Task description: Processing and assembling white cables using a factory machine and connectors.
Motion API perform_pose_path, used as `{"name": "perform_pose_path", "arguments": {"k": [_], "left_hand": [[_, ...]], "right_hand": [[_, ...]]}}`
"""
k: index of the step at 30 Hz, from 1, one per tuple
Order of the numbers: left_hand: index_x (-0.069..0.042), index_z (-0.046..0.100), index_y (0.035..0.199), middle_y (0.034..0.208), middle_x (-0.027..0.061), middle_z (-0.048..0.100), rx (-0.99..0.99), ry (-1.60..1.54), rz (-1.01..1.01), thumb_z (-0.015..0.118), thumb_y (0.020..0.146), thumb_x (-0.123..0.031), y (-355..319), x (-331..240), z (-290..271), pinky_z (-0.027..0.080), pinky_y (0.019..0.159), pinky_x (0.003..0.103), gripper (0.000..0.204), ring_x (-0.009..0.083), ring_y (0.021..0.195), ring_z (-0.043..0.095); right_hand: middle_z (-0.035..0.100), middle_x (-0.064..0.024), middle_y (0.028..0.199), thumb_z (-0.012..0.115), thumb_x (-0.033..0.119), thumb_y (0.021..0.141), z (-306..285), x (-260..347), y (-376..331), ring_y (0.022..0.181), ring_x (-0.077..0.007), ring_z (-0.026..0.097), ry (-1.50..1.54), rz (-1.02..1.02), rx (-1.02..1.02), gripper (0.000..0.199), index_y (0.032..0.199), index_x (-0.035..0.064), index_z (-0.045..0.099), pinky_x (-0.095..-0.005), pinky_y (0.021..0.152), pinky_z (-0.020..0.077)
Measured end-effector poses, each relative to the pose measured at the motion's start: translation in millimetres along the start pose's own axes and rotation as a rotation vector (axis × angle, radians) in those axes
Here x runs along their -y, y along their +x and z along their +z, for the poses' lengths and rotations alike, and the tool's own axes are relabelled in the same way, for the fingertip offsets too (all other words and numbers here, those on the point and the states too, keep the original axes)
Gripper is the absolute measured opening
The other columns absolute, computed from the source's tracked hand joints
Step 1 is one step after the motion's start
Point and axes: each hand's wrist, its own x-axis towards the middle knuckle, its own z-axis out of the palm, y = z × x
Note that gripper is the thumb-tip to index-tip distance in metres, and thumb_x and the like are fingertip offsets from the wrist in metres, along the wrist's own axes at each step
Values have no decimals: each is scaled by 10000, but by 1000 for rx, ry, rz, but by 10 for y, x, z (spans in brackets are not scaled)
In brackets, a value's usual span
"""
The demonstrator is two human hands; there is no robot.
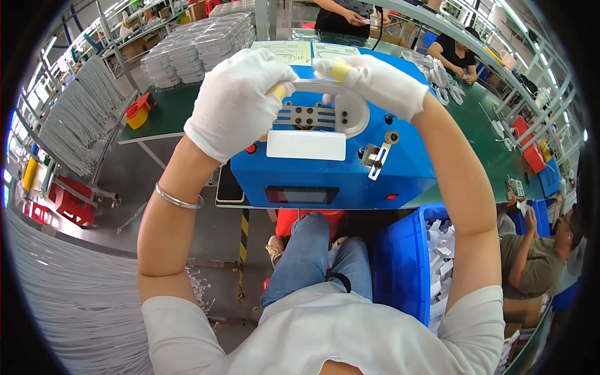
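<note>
My left hand (240, 100), in a white glove with yellow tips on some fingers, is closed above the left side of a blue bench machine (394, 169). Opposite it, my right hand (378, 82), gloved the same way, is closed with its fingers pointing left. A pale flat strip (309, 87) runs between the fingertips of both hands; its ends are hidden by the gloves. Below the strip are a slotted metal fixture (306, 117) and a rounded white part (355, 115). A blank white plate (306, 145) is in front of them.
A metal bracket (378, 159) stands up at the machine's right front. The blue bin (400, 262) by my right leg holds white pieces. Clear plastic trays (200, 47) are stacked at the back left. White cables (81, 112) hang on a left rack. Co-workers sit beyond and to the right.
</note>
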Motion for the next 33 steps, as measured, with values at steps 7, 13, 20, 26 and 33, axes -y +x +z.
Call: {"name": "perform_pose_path", "arguments": {"k": [7, 13, 20, 26, 33], "left_hand": [[-58, 665, 801, 859, 103, 634, 30, 45, 7, 638, 740, -72, 24, -6, -23, 494, 752, 376, 69, 287, 825, 597], [-54, 630, 971, 795, 125, 639, -241, 212, 57, 627, 768, -74, 63, 43, 43, 511, 716, 374, 204, 260, 755, 632], [-51, 584, 959, 722, 140, 650, 196, -266, -265, 605, 802, -72, 4, 69, 71, 543, 605, 326, 159, 243, 607, 658], [-54, 570, 981, 722, 141, 651, 109, -256, -225, 618, 787, -55, -10, 59, 99, 545, 613, 340, 200, 253, 621, 661], [-47, 578, 871, 684, 135, 635, 122, -251, -226, 608, 799, -56, -9, 24, 28, 535, 562, 326, 79, 238, 559, 648]], "right_hand": [[660, -89, 958, 508, 246, 946, 191, 104, 46, 849, -119, 637, 609, 149, -221, 300, 1035, -18, 618, -250, 781, 525], [642, -53, 885, 611, 62, 863, 263, 178, -48, 795, -117, 616, 315, -17, -252, 146, 989, -9, 636, -229, 783, 511], [590, -43, 822, 623, -41, 789, 220, 171, -69, 734, -116, 558, -8, -292, -377, 145, 920, -3, 669, -236, 707, 474], [579, -76, 810, 610, -36, 777, 244, 239, -86, 678, -175, 554, -292, -396, -457, 109, 862, 23, 647, -250, 640, 461], [576, -82, 784, 637, 108, 816, 196, 320, -68, 658, -196, 576, -395, -351, -405, 80, 844, 50, 590, -258, 606, 466]]}}
